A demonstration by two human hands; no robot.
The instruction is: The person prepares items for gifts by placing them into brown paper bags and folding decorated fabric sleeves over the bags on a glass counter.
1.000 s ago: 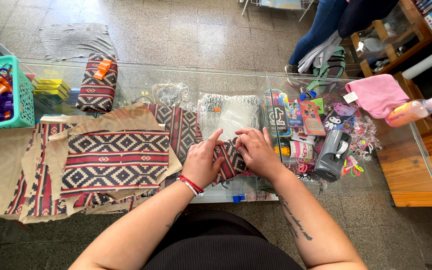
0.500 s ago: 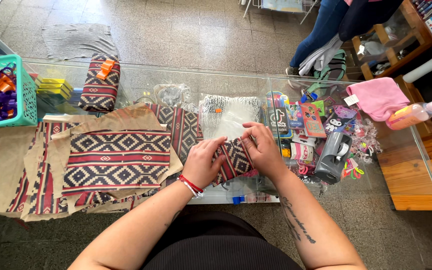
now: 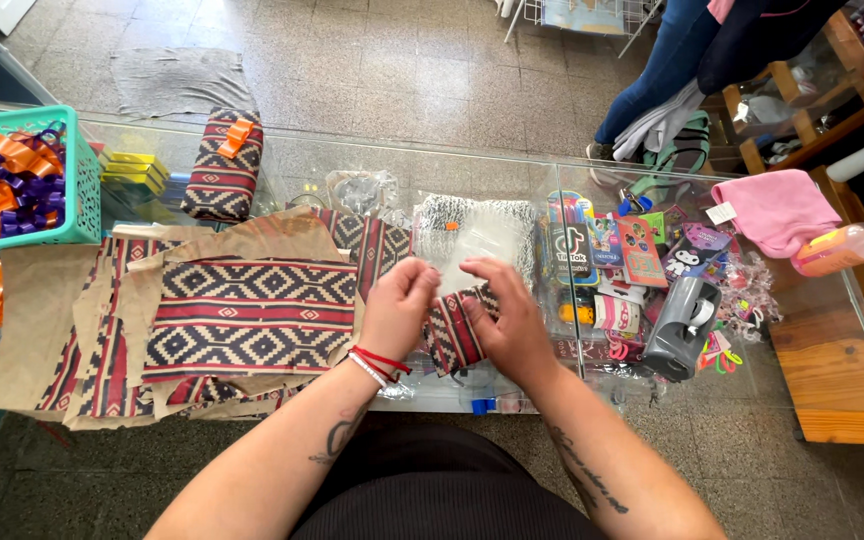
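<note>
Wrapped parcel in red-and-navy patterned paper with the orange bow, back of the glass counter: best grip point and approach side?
Judging from the head view, take the wrapped parcel in patterned paper across its two long sides near the lower half, coming from above. It lies flat and elongated on the glass counter, and the orange bow sits at its far end, so a lower grip probably avoids crushing it.

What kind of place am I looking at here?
Probably a small gift or stationery shop: a glass display counter filled with small goods, a green basket of ribbon bows, and patterned wrapping paper spread on top.
</note>
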